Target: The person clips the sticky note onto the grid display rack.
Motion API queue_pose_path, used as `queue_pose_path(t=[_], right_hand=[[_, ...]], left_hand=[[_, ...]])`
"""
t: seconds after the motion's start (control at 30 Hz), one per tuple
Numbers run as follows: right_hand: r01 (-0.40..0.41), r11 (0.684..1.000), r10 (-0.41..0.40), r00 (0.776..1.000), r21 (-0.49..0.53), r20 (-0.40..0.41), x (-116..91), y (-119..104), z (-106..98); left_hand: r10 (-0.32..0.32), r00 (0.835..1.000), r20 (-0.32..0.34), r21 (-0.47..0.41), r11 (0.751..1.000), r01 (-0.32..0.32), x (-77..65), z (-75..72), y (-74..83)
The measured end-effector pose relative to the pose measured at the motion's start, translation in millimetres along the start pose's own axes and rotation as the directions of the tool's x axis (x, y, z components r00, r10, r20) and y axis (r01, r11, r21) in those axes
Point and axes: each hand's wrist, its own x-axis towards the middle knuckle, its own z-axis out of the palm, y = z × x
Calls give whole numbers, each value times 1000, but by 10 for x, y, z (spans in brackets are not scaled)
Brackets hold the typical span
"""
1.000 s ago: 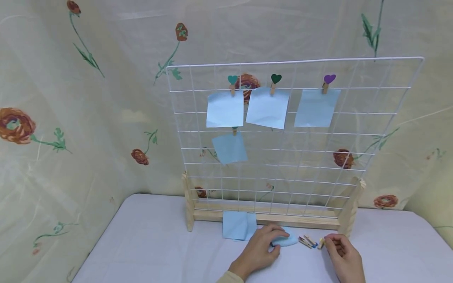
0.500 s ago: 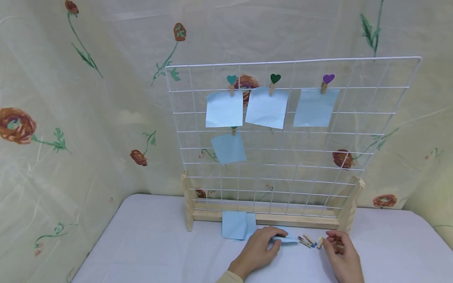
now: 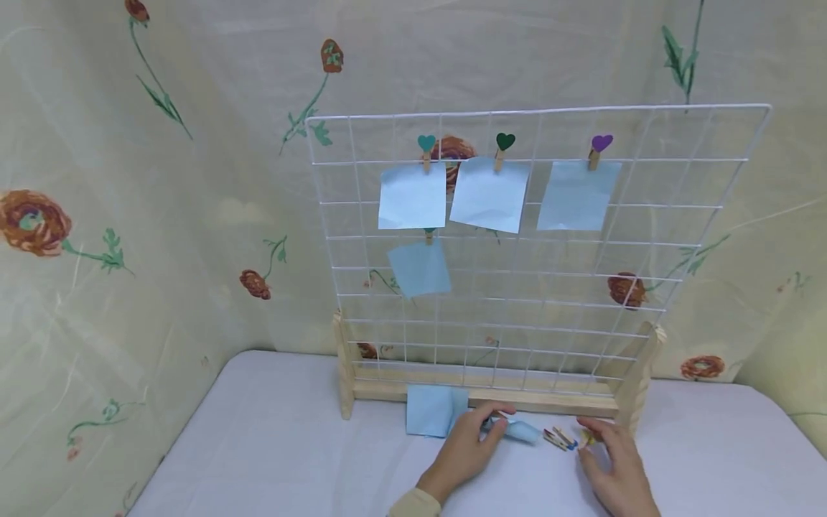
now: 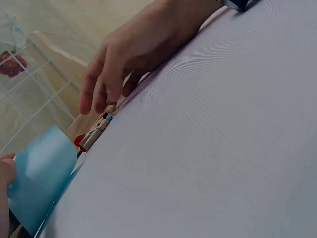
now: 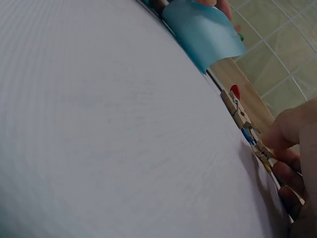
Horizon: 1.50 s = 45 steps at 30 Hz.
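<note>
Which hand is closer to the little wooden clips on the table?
The right hand: it is close by the right end of the wooden clips. The left hand is farther off, on their left side, holding blue paper that reaches toward them.

Left hand (image 3: 464,446) holding paper (image 3: 522,431) (blue), right hand (image 3: 619,468) by clothespins (image 3: 555,439)

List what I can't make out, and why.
Head view: most of the lower clip's heart, hidden by the note above.
Head view: part of the blue sheet, behind the left hand.
Right wrist view: much of the right hand, cut off by the right edge.
Head view: whether it touches the yellow clip, too small.
</note>
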Motion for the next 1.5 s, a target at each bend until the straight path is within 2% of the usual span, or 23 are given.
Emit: queue_pose_path(t=[0.1, 0.27, 0.53, 0.77, 0.87, 1.0, 1.17, 1.33, 1.5], right_hand=[[-13, 999, 14, 999, -48, 30, 3, -22, -6], [-18, 999, 19, 1000, -46, 18, 1, -55, 27], [-27, 997, 24, 999, -69, -42, -13, -20, 36], [-107, 988, 106, 994, -114, -16, 11, -15, 59], [-82, 991, 77, 996, -107, -51, 21, -14, 70], [-57, 993, 49, 996, -104, -78, 13, -10, 71], [-101, 988, 97, 994, -118, -41, -4, -27, 64], [-164, 977, 166, 986, -137, 2, -12, -73, 32], [-178, 973, 180, 984, -148, 5, -12, -81, -6]], left_hand=[[-45, 999, 1, -48, 998, 45, 11, -23, 6], [-79, 997, 5, -86, 993, 79, 14, -61, 3], [-61, 997, -43, -134, 989, 54, 38, -60, 19], [-73, 993, -91, -139, 989, 60, 46, -66, 28], [-65, 993, -102, -142, 989, 50, 44, -66, 31], [-101, 990, -97, -170, 982, 83, 25, -60, 28], [-142, 984, -104, -186, 975, 122, -3, -51, 33], [-132, 984, -117, -189, 976, 109, -11, -49, 58], [-143, 985, -100, -186, 975, 122, -12, -38, 71]])
